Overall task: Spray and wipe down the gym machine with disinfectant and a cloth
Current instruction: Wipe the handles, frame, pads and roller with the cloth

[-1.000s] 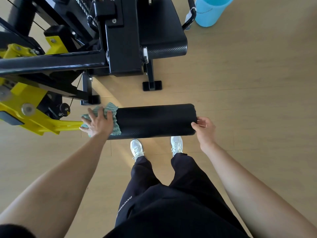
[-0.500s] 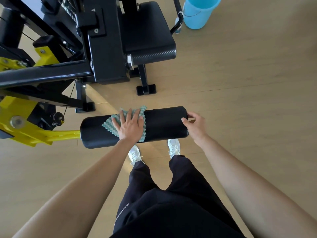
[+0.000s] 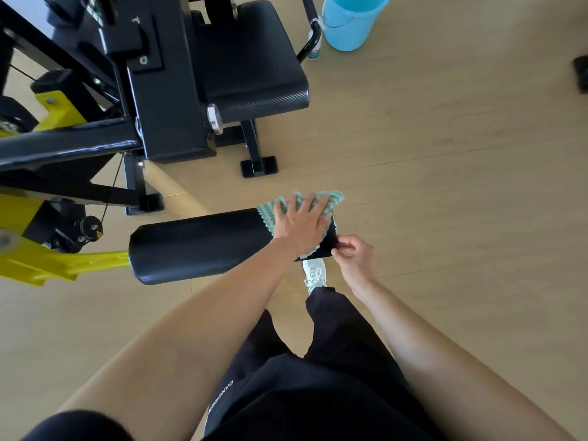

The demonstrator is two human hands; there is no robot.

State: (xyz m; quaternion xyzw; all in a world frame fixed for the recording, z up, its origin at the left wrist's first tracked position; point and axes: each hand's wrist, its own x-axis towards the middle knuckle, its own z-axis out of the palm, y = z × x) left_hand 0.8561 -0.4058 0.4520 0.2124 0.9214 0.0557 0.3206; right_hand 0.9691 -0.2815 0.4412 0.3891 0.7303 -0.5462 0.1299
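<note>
A person's left hand (image 3: 300, 222) lies flat, fingers spread and straight, pressing a green-and-white patterned cloth (image 3: 334, 198) onto the top of a black roller pad (image 3: 197, 246). The cloth sits directly under the palm at the pad's right end. Its far edge shows beyond the fingertips and a small strip shows beneath the wrist. Just beside it, the right hand (image 3: 354, 254) meets the pad's end face with fingers curled, thumb and fingertips pinching the lower rim of that end.

The pad runs leftward from both hands to a yellow lever arm (image 3: 63, 265) of the gym machine (image 3: 165, 106), whose black frame fills the upper left. Beyond the pad stands the machine's black seat cushion (image 3: 254, 68) on a single post with a square foot. A curved black handle (image 3: 310, 30) rises at the seat's far right corner, with a small labelled bottle (image 3: 315, 50) partly hidden behind it and a light-blue bucket (image 3: 350, 20) next to that on the pale wooden floor (image 3: 445, 186). One white shoe (image 3: 315, 275) shows below the pad's right end.
</note>
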